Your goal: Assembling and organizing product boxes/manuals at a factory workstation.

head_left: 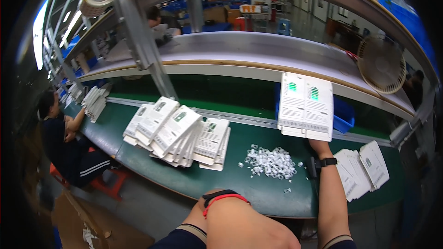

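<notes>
Flat white printed cartons (pixel 307 108) with green patches stand raised in front of the shelf, two faces side by side. My right hand (pixel 319 146) grips them at their lower edge, its fingers mostly hidden behind them. Close to the camera at the bottom, my left hand (pixel 254 228) bends down from a wrist with red and black bands; its fingers are out of sight, so its grip cannot be made out. Between the arms, a heap of small clear-white rings (pixel 271 162) lies on the green table (pixel 233 191).
Overlapping stacks of white cartons (pixel 173 131) lie left of the rings, and another fanned pile (pixel 362 170) sits right of my forearm. A blue bin (pixel 344 116) is under the shelf (pixel 221 67). A fan (pixel 382 64) stands upper right. A person (pixel 64 133) sits far left.
</notes>
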`<state>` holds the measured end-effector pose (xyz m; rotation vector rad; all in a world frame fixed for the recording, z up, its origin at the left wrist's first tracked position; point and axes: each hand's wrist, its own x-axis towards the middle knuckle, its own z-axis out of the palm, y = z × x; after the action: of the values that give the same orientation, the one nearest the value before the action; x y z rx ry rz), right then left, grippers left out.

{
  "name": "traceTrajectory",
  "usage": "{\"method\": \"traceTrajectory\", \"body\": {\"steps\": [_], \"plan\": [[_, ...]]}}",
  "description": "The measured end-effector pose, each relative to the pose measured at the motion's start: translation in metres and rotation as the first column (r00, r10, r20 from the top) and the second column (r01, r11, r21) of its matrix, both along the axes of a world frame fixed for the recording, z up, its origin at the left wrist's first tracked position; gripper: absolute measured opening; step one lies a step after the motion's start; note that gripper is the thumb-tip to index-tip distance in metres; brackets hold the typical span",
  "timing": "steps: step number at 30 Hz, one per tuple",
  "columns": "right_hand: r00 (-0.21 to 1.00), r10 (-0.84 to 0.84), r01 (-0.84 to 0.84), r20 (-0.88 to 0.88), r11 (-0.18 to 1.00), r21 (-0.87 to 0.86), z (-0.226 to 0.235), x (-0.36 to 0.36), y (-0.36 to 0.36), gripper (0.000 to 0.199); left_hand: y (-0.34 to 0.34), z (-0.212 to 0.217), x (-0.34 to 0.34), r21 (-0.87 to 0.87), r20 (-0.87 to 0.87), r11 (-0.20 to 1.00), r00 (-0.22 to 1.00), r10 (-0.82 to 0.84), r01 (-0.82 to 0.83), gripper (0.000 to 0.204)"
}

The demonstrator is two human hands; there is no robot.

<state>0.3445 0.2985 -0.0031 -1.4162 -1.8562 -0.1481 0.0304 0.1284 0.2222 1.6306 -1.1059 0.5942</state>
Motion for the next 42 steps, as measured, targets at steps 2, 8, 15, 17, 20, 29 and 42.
{"method": "traceTrajectory", "body": {"steps": [2, 8, 15, 17, 20, 29, 42], "plan": [[1.000, -0.015, 0.015, -0.019, 0.999, -0.034, 0.000, 0.006, -0.003, 0.039, 0.006, 0.000, 0.004, 0.023, -0.054, 0.999, 0.998, -0.041, 0.042, 0.030], [0.999, -0.040, 0.042, -0.021, 0.994, 0.104, 0.002, 0.004, 0.005, 0.032, 0.002, 0.006, 0.005, 0.125, 0.038, 0.988, 0.996, 0.084, -0.088, 0.025], [0.981, -0.033, 0.041, -0.190, 0.998, 0.042, 0.002, -0.010, -0.009, 0.026, 0.003, 0.002, 0.001, 0.198, -0.013, 0.980, 1.000, 0.015, -0.012, 0.019], [0.988, -0.032, 0.041, -0.154, 0.998, 0.054, 0.012, -0.024, -0.008, 0.025, -0.003, -0.001, -0.004, 0.188, 0.014, 0.982, 1.000, -0.004, 0.001, 0.018], [0.999, -0.028, 0.031, -0.025, 0.991, 0.127, 0.010, -0.010, -0.003, 0.024, -0.002, -0.003, -0.002, 0.172, 0.035, 0.983, 0.997, -0.066, 0.059, 0.018], [0.996, -0.051, 0.055, -0.076, 0.997, 0.059, 0.022, -0.010, -0.006, 0.031, 0.005, -0.008, -0.003, 0.318, 0.173, 0.947, 0.985, -0.003, -0.053, 0.012], [0.997, -0.055, 0.057, -0.046, 0.997, 0.044, 0.019, -0.009, -0.007, 0.031, -0.002, -0.014, -0.009, 0.121, -0.050, 0.992, 0.998, -0.035, 0.041, 0.011]]}}
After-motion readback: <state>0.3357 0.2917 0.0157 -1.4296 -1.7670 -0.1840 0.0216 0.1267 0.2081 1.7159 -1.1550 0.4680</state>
